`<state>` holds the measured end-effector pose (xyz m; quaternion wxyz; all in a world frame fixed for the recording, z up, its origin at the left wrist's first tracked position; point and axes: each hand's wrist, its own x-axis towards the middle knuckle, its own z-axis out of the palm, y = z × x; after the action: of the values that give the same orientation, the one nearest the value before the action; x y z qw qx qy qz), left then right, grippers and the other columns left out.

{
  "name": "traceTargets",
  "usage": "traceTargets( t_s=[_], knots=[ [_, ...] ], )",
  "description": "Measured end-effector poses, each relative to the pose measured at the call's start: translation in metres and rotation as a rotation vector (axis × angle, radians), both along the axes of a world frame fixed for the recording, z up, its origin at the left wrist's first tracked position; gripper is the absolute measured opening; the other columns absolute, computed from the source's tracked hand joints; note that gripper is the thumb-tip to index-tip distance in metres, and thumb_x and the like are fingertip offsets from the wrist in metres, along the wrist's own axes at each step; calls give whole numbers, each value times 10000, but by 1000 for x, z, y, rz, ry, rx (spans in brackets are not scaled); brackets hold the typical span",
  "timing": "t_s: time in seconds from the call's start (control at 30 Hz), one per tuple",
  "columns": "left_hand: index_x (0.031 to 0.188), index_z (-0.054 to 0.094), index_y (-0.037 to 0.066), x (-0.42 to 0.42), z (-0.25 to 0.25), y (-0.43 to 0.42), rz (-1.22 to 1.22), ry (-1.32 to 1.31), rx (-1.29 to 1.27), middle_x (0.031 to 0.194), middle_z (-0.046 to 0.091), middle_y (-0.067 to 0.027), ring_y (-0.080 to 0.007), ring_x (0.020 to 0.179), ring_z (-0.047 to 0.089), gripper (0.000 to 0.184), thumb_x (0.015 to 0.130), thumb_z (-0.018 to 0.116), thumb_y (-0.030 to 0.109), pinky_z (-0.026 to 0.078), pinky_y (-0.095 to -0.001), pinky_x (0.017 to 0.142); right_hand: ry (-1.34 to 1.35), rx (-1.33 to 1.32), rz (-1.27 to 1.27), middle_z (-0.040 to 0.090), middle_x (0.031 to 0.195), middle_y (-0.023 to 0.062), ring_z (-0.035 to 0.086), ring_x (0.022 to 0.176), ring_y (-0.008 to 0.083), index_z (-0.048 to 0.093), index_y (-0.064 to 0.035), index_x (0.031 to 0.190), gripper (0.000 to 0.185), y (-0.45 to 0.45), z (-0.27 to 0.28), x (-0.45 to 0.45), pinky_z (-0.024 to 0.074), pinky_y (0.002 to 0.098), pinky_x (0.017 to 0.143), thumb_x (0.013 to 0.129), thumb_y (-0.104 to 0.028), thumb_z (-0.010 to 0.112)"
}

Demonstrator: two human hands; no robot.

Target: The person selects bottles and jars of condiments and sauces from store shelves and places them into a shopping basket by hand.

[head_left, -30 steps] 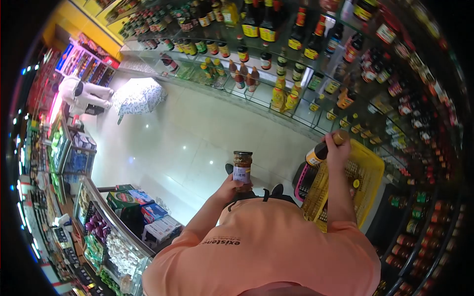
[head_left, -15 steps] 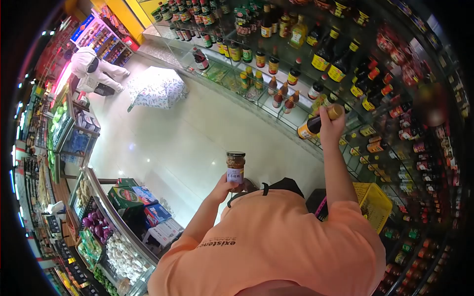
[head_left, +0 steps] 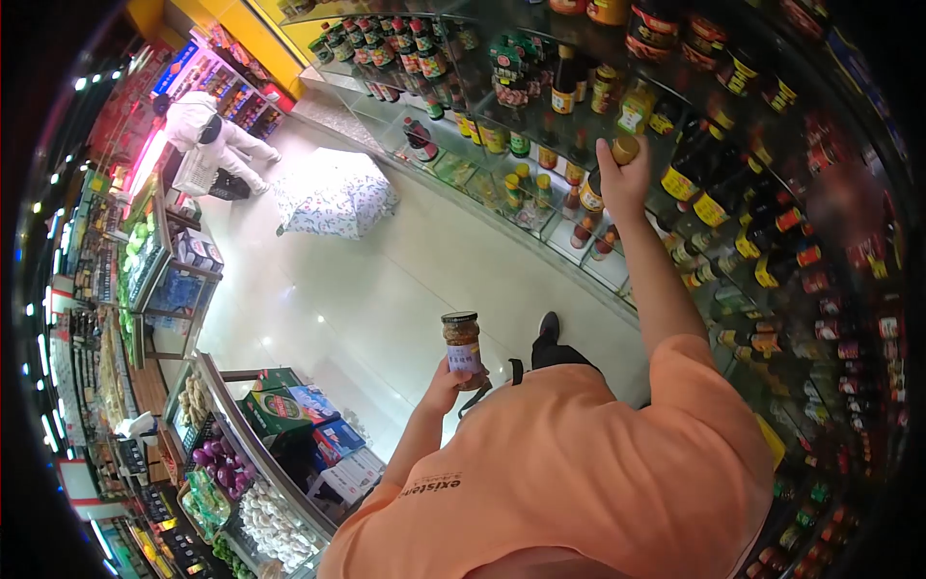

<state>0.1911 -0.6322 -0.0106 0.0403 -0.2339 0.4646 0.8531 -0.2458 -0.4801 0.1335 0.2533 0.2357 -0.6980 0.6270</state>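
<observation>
My left hand (head_left: 446,386) is closed around a glass jar (head_left: 463,349) with a dark lid and a pale purple label, held upright in front of my waist. Brown contents show through its glass. My right hand (head_left: 625,181), arm stretched forward, grips a dark sauce bottle (head_left: 591,191) near its gold cap. This bottle is tilted at the shelf front, and my fingers cover part of it. Close beyond it, small bottles (head_left: 583,232) with orange-red contents stand on a lower shelf. A bottle of yellow liquid (head_left: 635,108) stands just above my right hand.
Glass shelves (head_left: 453,198) full of sauce bottles run along the right. An open patterned umbrella (head_left: 338,193) lies on the tiled floor. Farther back, a person in white (head_left: 198,125) carries a basket. Cartons (head_left: 280,410) and a vegetable stand (head_left: 265,463) are at the left.
My right hand has moved forward along the shelves with the sauce bottle. The jar stays in my left hand. My view has shifted, and a dark shoe now shows on the floor.
</observation>
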Motion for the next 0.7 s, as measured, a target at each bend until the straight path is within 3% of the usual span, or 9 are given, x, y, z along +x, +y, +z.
traceTargets(
  t_s=[0.07, 0.1, 0.13, 0.27, 0.37, 0.7],
  knots=[
    [1141, 589, -2, -25, 8, -9, 55, -35, -36, 1010, 710, -137, -246, 935, 695, 529, 718, 709, 291, 554, -377, 870, -46, 22, 16, 552, 913, 141, 558, 862, 320, 541, -11, 949, 294, -23, 4, -26, 456, 388, 806, 868, -174, 772],
    [1141, 589, -2, -37, 9, -14, 65, -38, -42, 1010, 710, -137, -246, 935, 695, 529, 718, 709, 291, 554, -377, 870, 31, 26, 0, 551, 843, 83, 540, 771, 225, 536, -31, 944, 308, -35, 1, -42, 466, 359, 748, 897, -223, 771],
    [1139, 587, -2, -49, 9, -18, 86, -14, -44, 1002, 707, -138, -249, 934, 693, 540, 719, 710, 314, 552, -379, 870, 27, 22, 10, 551, 843, 83, 540, 771, 225, 536, -31, 944, 308, -47, -2, -60, 466, 359, 748, 897, -223, 771],
    [1138, 580, -2, -91, 13, -29, 173, 9, -56, 983, 695, -142, -259, 930, 685, 571, 723, 708, 368, 546, -391, 873, 83, 60, 47, 575, 891, 114, 576, 831, 280, 554, -22, 940, 302, -86, 0, -110, 466, 388, 783, 884, -218, 777],
    [1148, 577, 0, -118, 16, -35, 197, 47, -14, 995, 692, -143, -257, 932, 682, 575, 723, 724, 358, 546, -394, 867, 169, 139, -7, 590, 951, 179, 571, 924, 385, 602, -1, 960, 325, -110, 0, -139, 455, 468, 844, 845, -245, 783],
    [1200, 565, 2, -169, 6, -97, 152, 47, 73, 1036, 686, -140, -258, 969, 682, 582, 726, 727, 299, 555, -409, 909, 64, 369, -75, 694, 909, 176, 673, 856, 409, 687, -42, 933, 380, -148, -12, -191, 528, 468, 734, 864, -409, 752]
  ],
)
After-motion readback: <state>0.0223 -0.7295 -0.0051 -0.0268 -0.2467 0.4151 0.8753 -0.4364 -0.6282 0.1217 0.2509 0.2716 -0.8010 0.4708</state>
